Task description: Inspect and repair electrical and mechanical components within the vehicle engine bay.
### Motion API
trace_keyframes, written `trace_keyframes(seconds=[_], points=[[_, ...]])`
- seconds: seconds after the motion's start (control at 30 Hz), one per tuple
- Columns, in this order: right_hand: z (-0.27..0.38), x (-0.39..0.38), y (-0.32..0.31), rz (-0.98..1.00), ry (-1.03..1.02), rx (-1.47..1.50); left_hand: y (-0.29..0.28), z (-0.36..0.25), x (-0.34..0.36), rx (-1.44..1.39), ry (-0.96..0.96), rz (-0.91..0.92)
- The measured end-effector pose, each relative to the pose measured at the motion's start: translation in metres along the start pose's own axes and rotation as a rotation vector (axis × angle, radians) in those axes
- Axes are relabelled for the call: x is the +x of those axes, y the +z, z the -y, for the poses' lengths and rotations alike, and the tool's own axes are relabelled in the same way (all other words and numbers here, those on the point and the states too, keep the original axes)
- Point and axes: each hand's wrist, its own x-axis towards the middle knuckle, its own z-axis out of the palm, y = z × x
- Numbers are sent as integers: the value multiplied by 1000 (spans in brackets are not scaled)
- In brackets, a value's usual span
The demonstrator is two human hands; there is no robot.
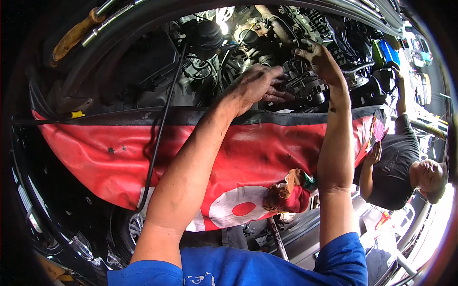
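My left hand (260,86) reaches over the front edge of an open engine bay, its fingers stretched to the right and slightly apart. Beside those fingers is a round metal engine part (310,90) with ribbed sides. Higher and to the right, my right hand (320,61) is bent inward at the wrist, thumb and forefinger apart. Nothing shows in either hand, though the left palm is turned away from view. Both forearms cross a red fender cover (257,148) with a black upper border. Left of my hands sits a round black cap-like part (207,34).
A black cable (162,128) runs from the engine down over the cover. Stained rags (291,193) lie on its lower part. A wooden-handled tool (76,35) and a ratchet-like metal tool (107,26) rest at upper left. At right stands a co-worker (391,167), one hand at the car's edge.
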Motion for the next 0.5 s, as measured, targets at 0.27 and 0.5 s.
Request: trace_keyframes(seconds=[0.27,0.5], points=[[5,-2,0,47,-41,-47,-1,4,3,339,136,53],[13,-9,6,-56,-71,-165,2,-2,-3,336,144,36]])
